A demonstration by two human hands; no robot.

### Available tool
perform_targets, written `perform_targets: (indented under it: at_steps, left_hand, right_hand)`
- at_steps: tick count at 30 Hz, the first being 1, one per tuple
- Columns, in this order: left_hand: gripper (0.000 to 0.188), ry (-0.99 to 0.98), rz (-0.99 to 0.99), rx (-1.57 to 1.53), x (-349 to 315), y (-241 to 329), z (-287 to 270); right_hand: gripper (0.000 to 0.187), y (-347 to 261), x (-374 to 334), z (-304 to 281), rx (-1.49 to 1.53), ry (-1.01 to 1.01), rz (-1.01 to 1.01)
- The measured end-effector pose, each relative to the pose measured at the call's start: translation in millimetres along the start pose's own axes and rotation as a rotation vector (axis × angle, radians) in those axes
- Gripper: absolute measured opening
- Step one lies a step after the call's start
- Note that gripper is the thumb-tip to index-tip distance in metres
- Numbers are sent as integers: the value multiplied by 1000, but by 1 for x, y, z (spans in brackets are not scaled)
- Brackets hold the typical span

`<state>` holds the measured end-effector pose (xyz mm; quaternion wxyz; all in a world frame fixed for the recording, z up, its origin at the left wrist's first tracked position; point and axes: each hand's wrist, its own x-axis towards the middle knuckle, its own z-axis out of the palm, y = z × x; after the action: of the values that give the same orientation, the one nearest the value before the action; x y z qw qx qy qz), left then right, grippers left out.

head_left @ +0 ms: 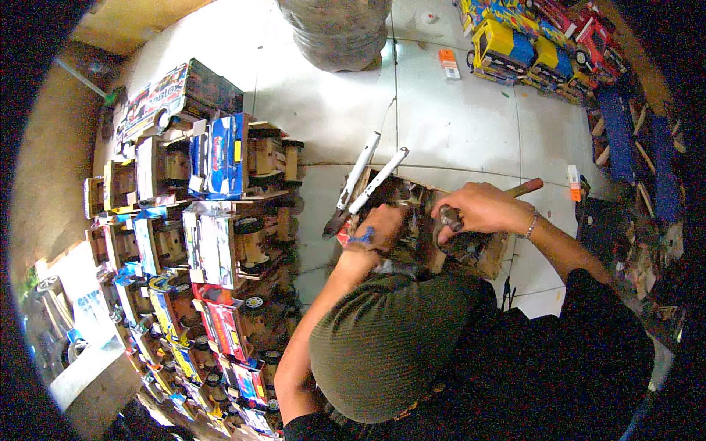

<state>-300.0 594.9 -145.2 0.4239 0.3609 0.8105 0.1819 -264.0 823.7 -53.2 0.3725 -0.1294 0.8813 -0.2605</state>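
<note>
My right hand (pixel 478 209) is closed round a hammer (pixel 526 187), whose brown handle points to the far right and whose metal head is beside my fingers. My left hand (pixel 381 229), with a blue band at the wrist, is bent in at a small wooden work piece (pixel 493 257) on the floor. Its fingertips look closed, but what they hold cannot be made out. Next to that hand lie snips (pixel 376 180) with worn white handles, their dark jaws pointing to the near left. Much of the work piece is hidden by the hands and a knit cap.
Rows of wooden toy trucks (pixel 226 156) stand along the left. More toy trucks (pixel 496 44), yellow and blue, are at the far right. Orange-and-white boxes (pixel 449 65) lie on the pale tiled floor (pixel 456 132). A dark rounded bundle (pixel 334 33) stands at the back. An olive knit cap (pixel 390 345) blocks the lower middle.
</note>
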Motion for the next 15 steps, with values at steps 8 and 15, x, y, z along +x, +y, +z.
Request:
perform_targets:
  at_steps: [8, 15]
  left_hand:
    - [23, 662, 118, -252, -120, 39, -94]
    - [22, 1120, 172, 346, -181, 61, -113]
  right_hand:
    - [28, -60, -3, -39, 393, 323, -116]
    - [30, -116, 23, -52, 564, 231, -20]
